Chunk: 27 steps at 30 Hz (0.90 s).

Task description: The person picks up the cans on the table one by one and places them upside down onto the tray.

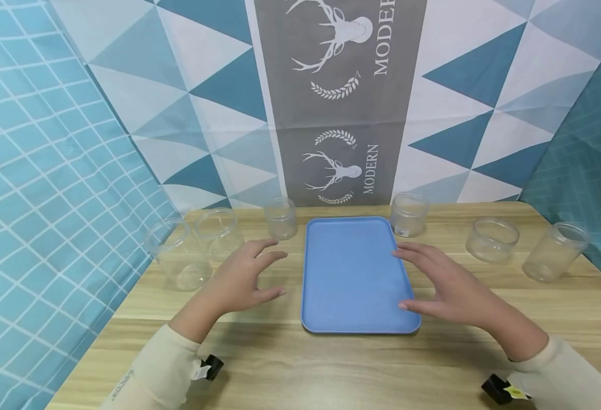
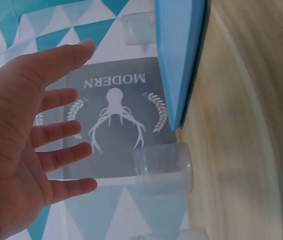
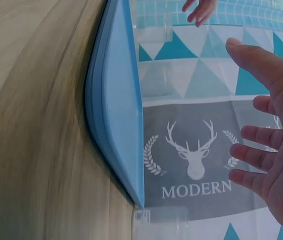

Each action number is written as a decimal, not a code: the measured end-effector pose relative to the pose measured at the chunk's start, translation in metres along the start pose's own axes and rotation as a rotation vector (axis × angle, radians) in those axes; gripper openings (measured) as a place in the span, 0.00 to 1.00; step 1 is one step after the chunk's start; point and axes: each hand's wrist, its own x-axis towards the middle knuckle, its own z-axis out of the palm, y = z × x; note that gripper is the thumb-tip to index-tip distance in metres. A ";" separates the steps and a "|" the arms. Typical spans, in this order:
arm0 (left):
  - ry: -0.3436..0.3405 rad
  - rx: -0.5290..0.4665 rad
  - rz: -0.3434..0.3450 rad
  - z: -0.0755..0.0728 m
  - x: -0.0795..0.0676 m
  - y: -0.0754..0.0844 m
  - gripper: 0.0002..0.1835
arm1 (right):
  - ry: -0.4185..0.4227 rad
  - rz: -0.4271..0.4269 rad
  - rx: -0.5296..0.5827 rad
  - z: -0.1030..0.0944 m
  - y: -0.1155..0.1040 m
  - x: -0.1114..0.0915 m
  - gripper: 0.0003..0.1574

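Observation:
A blue rectangular tray lies flat in the middle of the wooden table, with nothing on it. My left hand hovers to its left, fingers spread and relaxed, holding nothing. Over the tray's right edge hangs my right hand, also loosely spread and without anything in its grasp. In the left wrist view the left palm and separated fingers show beside the tray. The right wrist view has the right hand apart from the tray.
Left of the tray stand clear jars: a wide one, another and a small one. To the right are a small jar, a low one and a tall one. Patterned cloth hangs behind the table.

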 end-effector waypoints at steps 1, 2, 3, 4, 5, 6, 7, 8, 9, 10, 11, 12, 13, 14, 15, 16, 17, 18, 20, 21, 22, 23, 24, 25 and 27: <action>-0.010 -0.003 -0.008 -0.001 -0.001 -0.001 0.32 | -0.003 -0.002 0.005 0.000 -0.001 0.001 0.50; -0.017 -0.006 -0.016 -0.002 -0.001 -0.001 0.32 | -0.003 -0.007 0.006 0.001 -0.002 0.002 0.49; -0.020 -0.008 -0.022 -0.004 -0.002 -0.002 0.32 | -0.001 -0.012 0.008 0.002 -0.003 0.003 0.49; -0.020 -0.011 -0.024 -0.005 -0.002 -0.003 0.32 | 0.004 -0.016 0.005 0.003 -0.004 0.004 0.49; -0.019 -0.013 -0.026 -0.006 -0.003 -0.004 0.32 | 0.007 -0.019 0.011 0.004 -0.005 0.005 0.48; -0.019 -0.019 -0.028 -0.007 -0.003 -0.005 0.32 | 0.014 -0.024 0.017 0.005 -0.005 0.006 0.48; -0.017 -0.017 -0.032 -0.008 -0.004 -0.007 0.32 | 0.022 -0.027 0.019 0.007 -0.006 0.007 0.48; -0.015 -0.012 -0.034 -0.009 -0.005 -0.008 0.32 | 0.029 -0.030 0.026 0.009 -0.006 0.008 0.47; -0.013 -0.010 -0.035 -0.011 -0.005 -0.010 0.32 | 0.034 -0.029 0.036 0.010 -0.007 0.010 0.47; -0.011 -0.005 -0.038 -0.012 -0.006 -0.011 0.32 | 0.039 -0.027 0.048 0.012 -0.008 0.011 0.47; -0.012 0.001 -0.044 -0.014 -0.006 -0.013 0.32 | 0.043 -0.027 0.059 0.014 -0.009 0.013 0.46; -0.010 0.003 -0.049 -0.016 -0.007 -0.014 0.32 | 0.048 -0.029 0.065 0.016 -0.010 0.015 0.46; -0.009 0.007 -0.056 -0.018 -0.008 -0.016 0.31 | 0.050 -0.030 0.067 0.017 -0.012 0.017 0.45; -0.010 0.008 -0.062 -0.020 -0.009 -0.017 0.31 | 0.052 -0.035 0.070 0.019 -0.013 0.018 0.44; -0.010 0.005 -0.070 -0.022 -0.010 -0.018 0.31 | 0.054 -0.039 0.071 0.021 -0.014 0.020 0.44; -0.012 0.005 -0.079 -0.023 -0.010 -0.020 0.31 | 0.057 -0.045 0.075 0.023 -0.015 0.022 0.43; -0.014 0.003 -0.086 -0.025 -0.012 -0.021 0.32 | 0.060 -0.053 0.072 0.025 -0.016 0.023 0.43; -0.014 -0.001 -0.093 -0.027 -0.013 -0.022 0.32 | 0.062 -0.059 0.071 0.027 -0.017 0.025 0.42; -0.017 0.002 -0.106 -0.030 -0.015 -0.024 0.32 | 0.072 -0.067 0.078 0.030 -0.019 0.027 0.41; -0.015 0.001 -0.110 -0.032 -0.016 -0.025 0.32 | 0.078 -0.071 0.083 0.032 -0.020 0.028 0.41; -0.012 0.003 -0.113 -0.033 -0.017 -0.026 0.32 | 0.086 -0.077 0.085 0.034 -0.021 0.029 0.40; -0.008 0.007 -0.117 -0.034 -0.017 -0.027 0.32 | 0.097 -0.083 0.085 0.035 -0.021 0.030 0.40; -0.003 0.009 -0.116 -0.035 -0.018 -0.028 0.32 | 0.108 -0.087 0.096 0.037 -0.022 0.031 0.39; 0.003 0.016 -0.115 -0.036 -0.018 -0.030 0.31 | 0.120 -0.091 0.102 0.039 -0.023 0.032 0.39; 0.019 0.033 -0.111 -0.039 -0.018 -0.032 0.31 | 0.141 -0.097 0.103 0.042 -0.024 0.033 0.38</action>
